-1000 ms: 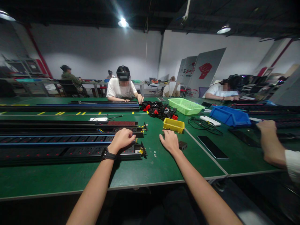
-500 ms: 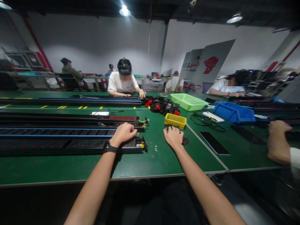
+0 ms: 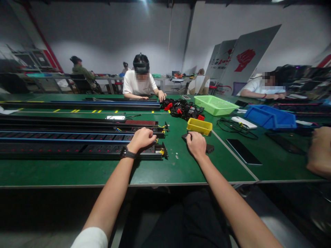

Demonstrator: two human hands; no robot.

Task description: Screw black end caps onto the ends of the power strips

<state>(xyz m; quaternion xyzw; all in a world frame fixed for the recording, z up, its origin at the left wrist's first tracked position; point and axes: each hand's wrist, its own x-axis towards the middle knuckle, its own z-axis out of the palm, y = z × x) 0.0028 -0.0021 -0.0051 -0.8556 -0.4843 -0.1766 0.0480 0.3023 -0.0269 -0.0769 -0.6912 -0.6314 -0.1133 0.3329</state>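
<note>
My left hand (image 3: pixel 143 138), with a black watch on the wrist, rests curled over the right end of the long black socket strips (image 3: pixel 62 150). Its fingertips are hidden, so any grip is unclear. My right hand (image 3: pixel 197 144) is closed over a dark block (image 3: pixel 210 148) lying on the green table, in front of the yellow bin (image 3: pixel 199 126). The block shows on both sides of the hand. Yellow wires and a black end piece (image 3: pixel 164 151) stick out at the end of the nearest strip.
Black and red parts (image 3: pixel 182 109) lie heaped beyond the yellow bin. Further right are a green basket (image 3: pixel 216 105), a blue bin (image 3: pixel 270 117), a cable, a white device and a dark phone (image 3: pixel 243 151). People sit across and to the right.
The whole view has shifted, with the scene higher and further right. My right hand's fingers have drawn in from spread to curled over the dark block. My left hand stays on the strips.
</note>
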